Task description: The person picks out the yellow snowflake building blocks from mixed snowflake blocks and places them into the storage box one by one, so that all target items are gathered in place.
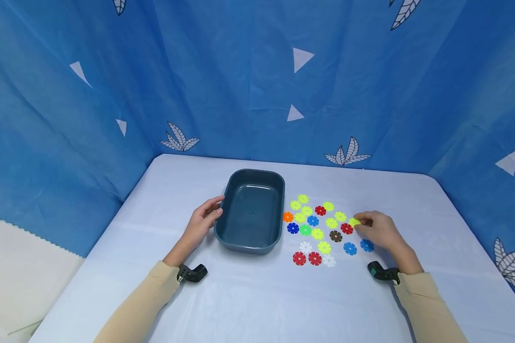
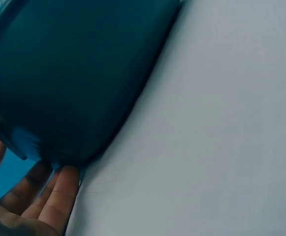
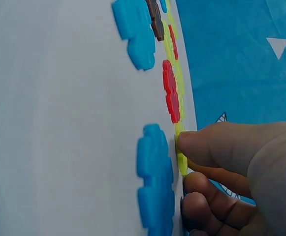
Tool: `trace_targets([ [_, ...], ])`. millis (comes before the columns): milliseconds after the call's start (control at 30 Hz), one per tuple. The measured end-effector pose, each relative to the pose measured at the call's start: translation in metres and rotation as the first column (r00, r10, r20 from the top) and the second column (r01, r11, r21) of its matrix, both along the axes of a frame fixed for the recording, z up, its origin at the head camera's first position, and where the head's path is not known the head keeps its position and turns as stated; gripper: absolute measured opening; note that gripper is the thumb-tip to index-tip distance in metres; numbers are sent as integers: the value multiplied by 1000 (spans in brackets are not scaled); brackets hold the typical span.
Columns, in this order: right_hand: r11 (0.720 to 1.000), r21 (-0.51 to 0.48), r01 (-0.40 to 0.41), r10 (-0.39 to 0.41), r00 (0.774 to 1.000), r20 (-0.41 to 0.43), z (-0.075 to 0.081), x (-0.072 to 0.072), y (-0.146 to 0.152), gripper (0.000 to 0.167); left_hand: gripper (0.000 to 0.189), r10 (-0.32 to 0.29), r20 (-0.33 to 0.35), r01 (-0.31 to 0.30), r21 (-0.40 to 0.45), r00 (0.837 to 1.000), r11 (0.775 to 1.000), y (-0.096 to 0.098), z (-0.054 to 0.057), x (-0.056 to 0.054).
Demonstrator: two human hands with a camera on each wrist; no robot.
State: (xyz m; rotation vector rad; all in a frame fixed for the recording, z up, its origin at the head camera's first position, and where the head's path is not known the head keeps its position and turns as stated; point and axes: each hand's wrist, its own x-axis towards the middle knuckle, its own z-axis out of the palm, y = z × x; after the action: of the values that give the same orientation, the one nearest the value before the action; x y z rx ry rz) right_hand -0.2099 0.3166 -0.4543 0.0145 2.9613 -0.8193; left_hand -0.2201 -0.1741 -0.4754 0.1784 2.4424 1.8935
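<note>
My left hand [image 1: 204, 220] rests against the left side of a dark blue-grey plastic tub [image 1: 228, 244]. In the left wrist view its fingers [image 2: 59, 199] lie fairly straight against the tub's outer wall [image 2: 79, 98]. My right hand [image 1: 378, 229] pinches a yellow notched plastic disc [image 1: 354, 222] at the right end of a spread of discs. The right wrist view has the thumb on the yellow disc [image 3: 182, 163], with curled fingers beyond it. A red disc [image 1: 346, 228] lies just left of that hand, and a blue disc [image 1: 366, 245] lies just below.
Several more notched discs lie flat right of the tub, among them yellow [image 1: 324, 247], red [image 1: 299, 258], white [image 1: 329, 260], brown [image 1: 336, 236] and orange [image 1: 288, 216] ones. A white-covered table [image 1: 257, 300] carries everything. Blue patterned cloth [image 1: 249, 85] hangs behind it.
</note>
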Motion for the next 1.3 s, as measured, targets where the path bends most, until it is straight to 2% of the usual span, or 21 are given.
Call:
trace_targets([
  [233, 1000, -12, 8, -7, 1000, 22, 0, -1, -1, 37, 45, -11, -8, 11, -4, 1000, 1000, -2, -1, -1],
  [567, 999, 7, -33, 33, 999, 27, 0, -3, -1, 38, 45, -5, 13, 5, -1, 1000, 1000, -1, -1, -1],
  [933, 1000, -4, 18, -17, 995, 101, 3, -2, -6, 38, 47, -9, 25, 9, -9, 1000, 1000, -3, -3, -3],
  [1300, 999, -26, -33, 36, 994, 101, 7, -2, -2, 47, 47, -5, 35, 5, -7, 999, 1000, -2, -3, -4],
])
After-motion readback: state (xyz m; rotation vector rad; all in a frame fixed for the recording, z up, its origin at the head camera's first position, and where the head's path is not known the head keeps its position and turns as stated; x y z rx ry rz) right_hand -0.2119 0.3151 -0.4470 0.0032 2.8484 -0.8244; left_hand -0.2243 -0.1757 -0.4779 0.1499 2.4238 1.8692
